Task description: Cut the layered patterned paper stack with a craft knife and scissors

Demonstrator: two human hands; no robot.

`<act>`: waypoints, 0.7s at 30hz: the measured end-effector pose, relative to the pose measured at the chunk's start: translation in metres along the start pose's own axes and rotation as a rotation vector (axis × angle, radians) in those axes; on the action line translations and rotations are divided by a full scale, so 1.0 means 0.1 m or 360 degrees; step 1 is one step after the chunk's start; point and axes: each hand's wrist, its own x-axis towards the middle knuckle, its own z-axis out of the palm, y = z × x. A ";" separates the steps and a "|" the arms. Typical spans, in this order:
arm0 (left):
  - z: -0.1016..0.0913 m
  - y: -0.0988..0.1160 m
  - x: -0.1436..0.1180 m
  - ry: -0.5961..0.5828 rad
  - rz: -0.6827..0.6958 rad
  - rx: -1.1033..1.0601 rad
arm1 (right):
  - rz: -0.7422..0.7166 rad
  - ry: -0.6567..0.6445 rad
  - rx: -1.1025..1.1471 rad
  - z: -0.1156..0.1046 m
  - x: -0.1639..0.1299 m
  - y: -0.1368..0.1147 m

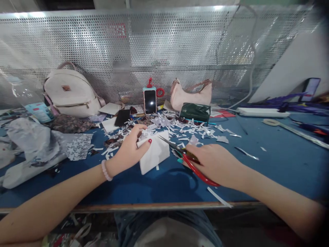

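Observation:
My left hand (131,147) grips a white, folded or box-like piece (155,154) by its upper left edge, with the thumb across its front face. In my right hand (213,163) is a pair of scissors with red handles (202,175). Their dark blades (169,142) point left and reach the top right edge of the white piece; whether they cut into it I cannot tell. Many white paper scraps (190,128) lie just behind both hands. One long white strip (219,197) rests near the table's front edge, below my right wrist.
Along the back stand a white backpack (69,91), a phone (150,102), a pale pink handbag (191,96) and a dark green pouch (195,112). A plastic bottle (31,99) and bundled grey-white material (31,144) are at left. A white power strip (262,112) lies at right.

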 end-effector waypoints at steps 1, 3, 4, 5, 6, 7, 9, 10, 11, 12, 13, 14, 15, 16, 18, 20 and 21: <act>0.00 0.01 -0.02 -0.0070 0.0056 -0.0030 | -0.0019 -0.0030 0.0033 0.01 0.00 -0.02; -0.01 0.02 -0.05 -0.0195 0.0171 -0.0080 | -0.0050 -0.0069 0.0081 0.03 0.00 -0.04; -0.02 0.02 -0.06 -0.0227 0.0206 -0.0109 | -0.0060 -0.0083 0.0097 0.04 0.00 -0.05; -0.02 0.02 -0.07 -0.0238 0.0225 -0.0154 | -0.0064 -0.0093 0.0108 0.05 0.00 -0.05; -0.03 0.02 -0.08 -0.0250 0.0248 -0.0230 | -0.0065 -0.0104 0.0118 0.06 -0.01 -0.05; -0.03 0.01 -0.09 -0.0287 0.0288 -0.0338 | -0.0062 -0.0117 0.0132 0.07 -0.01 -0.04; -0.04 0.01 -0.10 -0.0425 0.0449 -0.0569 | -0.0064 -0.0152 0.0190 0.10 -0.03 -0.02; -0.05 0.02 -0.10 -0.0495 0.0550 -0.0625 | -0.0081 -0.0167 0.0236 0.11 -0.05 -0.01; -0.05 0.02 -0.10 -0.0542 0.0637 -0.0608 | -0.0108 -0.0181 0.0287 0.12 -0.06 -0.01; -0.05 0.03 -0.09 -0.0556 0.0698 -0.0516 | -0.0138 -0.0191 0.0338 0.12 -0.07 0.00; -0.06 0.04 -0.09 -0.0528 0.0745 -0.0378 | -0.0170 -0.0196 0.0385 0.11 -0.08 0.00; -0.06 0.06 -0.08 -0.0474 0.0788 -0.0233 | -0.0201 -0.0200 0.0429 0.11 -0.08 -0.01; -0.07 0.07 -0.08 -0.0414 0.0836 -0.0109 | -0.0224 -0.0207 0.0471 0.10 -0.09 -0.02; -0.07 0.09 -0.07 -0.0345 0.0904 -0.0025 | -0.0248 -0.0212 0.0516 0.09 -0.09 -0.04; -0.10 0.14 -0.06 -0.0227 0.1090 0.0062 | -0.0291 -0.0218 0.0613 0.07 -0.08 -0.09; -0.14 0.20 -0.04 -0.0169 0.1257 0.0127 | -0.0346 -0.0204 0.0680 0.08 -0.07 -0.14; -0.17 0.23 -0.04 -0.0176 0.1310 0.0166 | -0.0370 -0.0196 0.0697 0.09 -0.06 -0.16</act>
